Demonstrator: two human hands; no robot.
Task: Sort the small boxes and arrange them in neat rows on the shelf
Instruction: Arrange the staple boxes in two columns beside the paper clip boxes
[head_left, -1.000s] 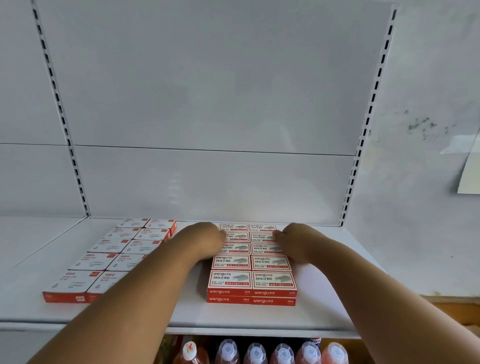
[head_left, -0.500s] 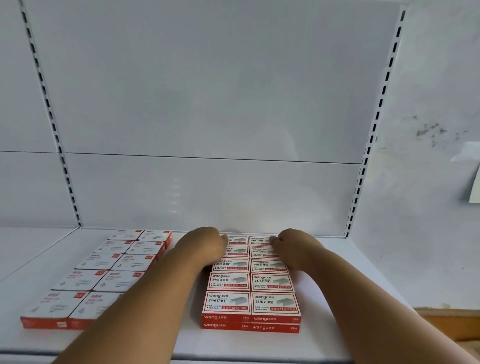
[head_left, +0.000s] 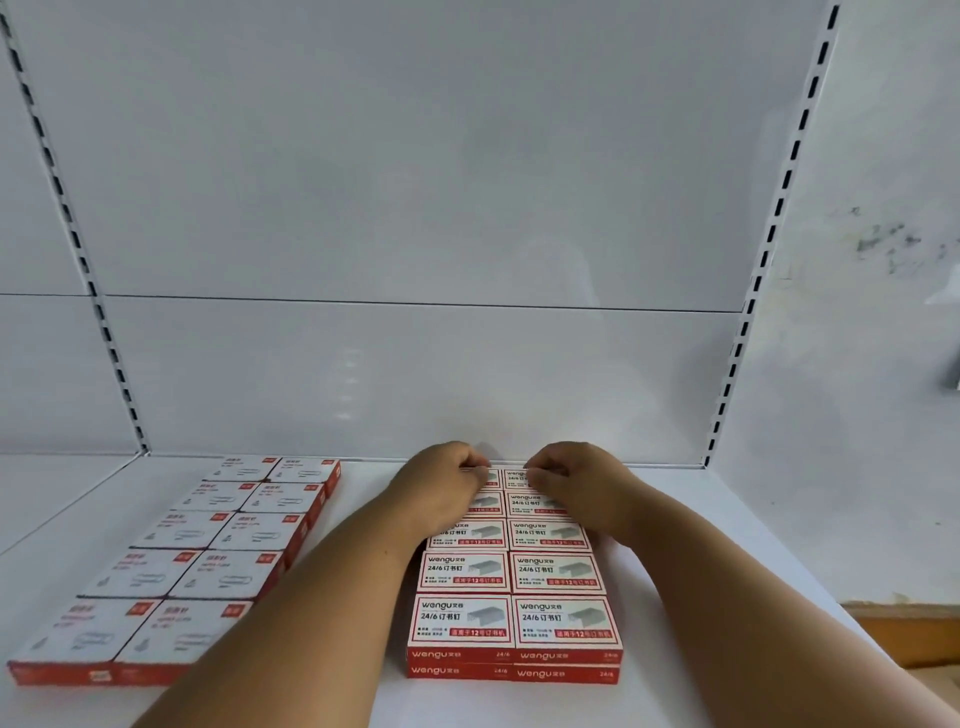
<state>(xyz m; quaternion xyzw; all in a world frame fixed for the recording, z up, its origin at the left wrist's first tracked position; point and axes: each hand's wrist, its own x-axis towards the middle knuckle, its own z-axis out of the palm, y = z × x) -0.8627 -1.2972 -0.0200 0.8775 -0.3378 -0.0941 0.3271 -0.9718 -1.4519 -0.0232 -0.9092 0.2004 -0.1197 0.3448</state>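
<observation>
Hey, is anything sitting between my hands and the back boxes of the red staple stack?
Nothing visible does. The left hand and right hand already rest on the rearmost red-and-white cardboard staple boxes, against the white metal back panel. The paper clip boxes lie apart, to the left.

red-and-white boxes (head_left: 514, 571), white shelf (head_left: 701, 525)

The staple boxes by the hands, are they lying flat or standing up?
Lying flat. The staple boxes show their big printed faces upward, two layers deep at the front edge, on the shelf.
</observation>
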